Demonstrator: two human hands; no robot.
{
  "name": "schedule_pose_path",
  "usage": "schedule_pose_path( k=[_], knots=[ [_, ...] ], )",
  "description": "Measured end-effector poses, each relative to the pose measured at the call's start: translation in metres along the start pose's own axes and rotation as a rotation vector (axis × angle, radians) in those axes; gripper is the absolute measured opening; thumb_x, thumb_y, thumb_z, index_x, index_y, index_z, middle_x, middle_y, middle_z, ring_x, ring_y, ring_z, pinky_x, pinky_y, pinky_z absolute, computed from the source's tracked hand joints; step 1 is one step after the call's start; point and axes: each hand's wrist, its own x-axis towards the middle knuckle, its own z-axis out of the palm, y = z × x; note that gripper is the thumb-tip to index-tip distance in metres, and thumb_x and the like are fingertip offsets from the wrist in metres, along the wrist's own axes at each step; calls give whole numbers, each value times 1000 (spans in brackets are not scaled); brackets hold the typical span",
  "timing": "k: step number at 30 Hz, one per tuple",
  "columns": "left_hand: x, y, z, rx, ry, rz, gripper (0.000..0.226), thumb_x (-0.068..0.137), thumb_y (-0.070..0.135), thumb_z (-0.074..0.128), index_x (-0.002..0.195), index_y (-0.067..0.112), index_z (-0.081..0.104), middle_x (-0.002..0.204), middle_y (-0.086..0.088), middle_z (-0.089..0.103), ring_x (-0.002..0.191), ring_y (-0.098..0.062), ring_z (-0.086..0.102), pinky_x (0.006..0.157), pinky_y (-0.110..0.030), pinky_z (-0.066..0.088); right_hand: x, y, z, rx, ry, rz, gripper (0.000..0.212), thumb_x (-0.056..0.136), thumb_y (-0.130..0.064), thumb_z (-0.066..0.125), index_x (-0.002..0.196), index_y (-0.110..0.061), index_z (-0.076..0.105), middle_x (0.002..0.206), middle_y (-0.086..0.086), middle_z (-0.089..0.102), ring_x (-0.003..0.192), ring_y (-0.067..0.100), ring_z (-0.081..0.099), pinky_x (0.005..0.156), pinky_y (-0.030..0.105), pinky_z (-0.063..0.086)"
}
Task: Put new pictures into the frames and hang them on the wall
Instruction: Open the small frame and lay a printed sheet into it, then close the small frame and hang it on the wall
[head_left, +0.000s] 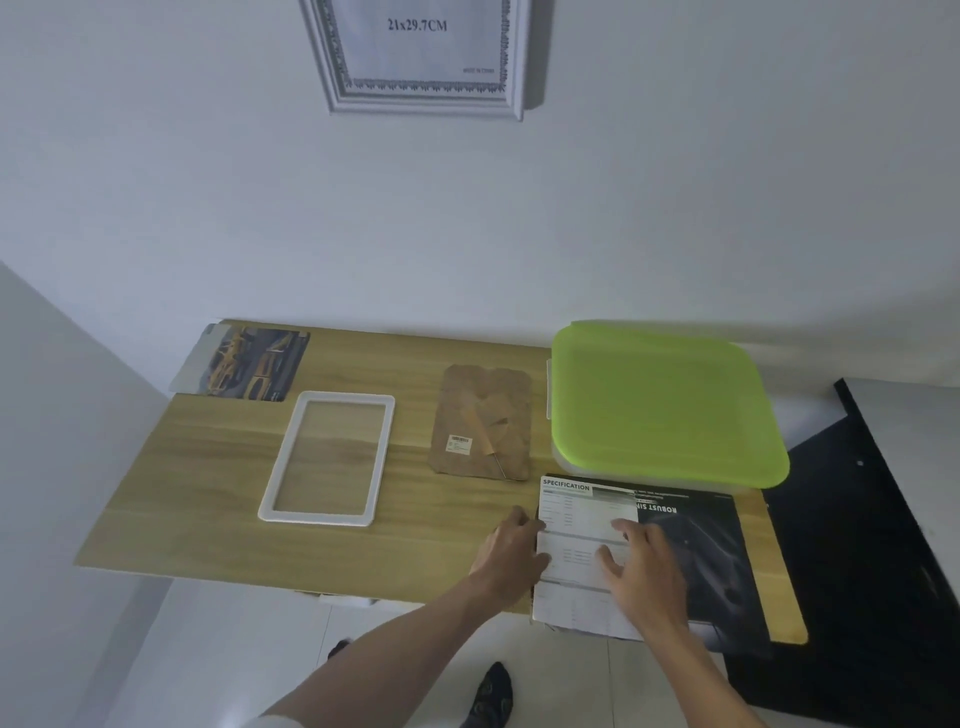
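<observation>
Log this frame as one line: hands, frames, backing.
left hand: at brochure edge | right hand: flat on brochure | white frame: empty, on table | backing board: beside it | silver frame: on wall

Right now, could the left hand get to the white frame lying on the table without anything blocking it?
Probably yes. The left hand rests at the printed sheet's left edge, and only bare table lies between it and the white frame. The brown backing board sits farther back, out of the way.

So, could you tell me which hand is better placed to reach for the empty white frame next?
The left hand: it rests at the brochure's left edge, nearer the white frame; the right hand lies flat further right.
</observation>
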Motion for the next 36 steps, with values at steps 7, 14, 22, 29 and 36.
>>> schedule_pose_path(
  k=[7, 14, 22, 29, 36],
  knots=[
    [-7, -56, -62, 39, 267, 2, 43, 91, 38, 59, 130, 19, 56, 123, 3, 55, 103, -21, 60, 79, -36, 52, 27, -87, 14, 128, 6, -254, 34, 89, -34, 68, 120, -22, 64, 116, -3, 58, 100, 21, 62, 70, 31, 46],
    [-12, -136, -160, 42, 446, -134, 41, 92, 34, 60, 130, 18, 57, 120, 1, 55, 100, -22, 60, 72, -32, 48, 60, -209, 38, 126, -30, -455, 32, 86, -35, 70, 116, -22, 65, 113, -3, 62, 100, 19, 63, 74, 24, 46],
    [-14, -249, -256, 99, 507, -206, 43, 92, 35, 60, 131, 18, 55, 123, 2, 53, 108, -19, 57, 78, -35, 52, 82, -350, 92, 84, -138, -579, 43, 92, -41, 61, 131, -25, 56, 133, -6, 54, 121, 16, 55, 97, 27, 46],
    [-8, -334, -325, 139, 478, -282, 48, 90, 36, 63, 134, 19, 51, 140, 0, 45, 126, -24, 48, 94, -41, 50, 89, -457, 150, -20, -248, -626, 47, 96, -36, 58, 138, -17, 51, 142, 1, 51, 129, 20, 49, 105, 33, 42],
    [8, -387, -360, 257, 393, -182, 62, 90, 35, 63, 145, 22, 39, 152, 0, 38, 140, -21, 32, 114, -34, 29, 97, -523, 187, -96, -297, -628, 57, 98, -38, 55, 150, -18, 40, 158, 0, 35, 146, 18, 32, 118, 33, 29]
  ],
)
